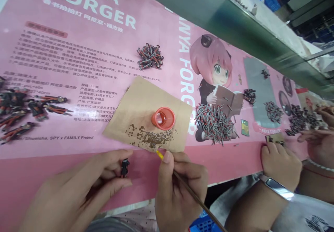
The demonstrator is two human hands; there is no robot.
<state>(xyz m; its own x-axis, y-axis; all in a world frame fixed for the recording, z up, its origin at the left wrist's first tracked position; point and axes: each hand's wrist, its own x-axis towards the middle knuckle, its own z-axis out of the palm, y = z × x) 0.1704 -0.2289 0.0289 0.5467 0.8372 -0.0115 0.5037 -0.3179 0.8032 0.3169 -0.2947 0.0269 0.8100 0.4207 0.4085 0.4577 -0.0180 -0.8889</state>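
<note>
1. Cup (170,117): orange-red.
2. Paper (135,103) under the cup: tan, spotted dark brown.
3. Figure (124,168) front-left of the cup: black.
4. Brush (190,189) in front of the cup: brown handle, yellow near its tip.
5. Pile (215,123) right of the cup: grey and red.
6. Tabletop sheet (167,47) around the cup: pink, white lettering, pink-haired cartoon.

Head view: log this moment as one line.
left hand: small black piece, pinched | right hand: thin brush, held | red cup: on spotted brown sheet
</note>
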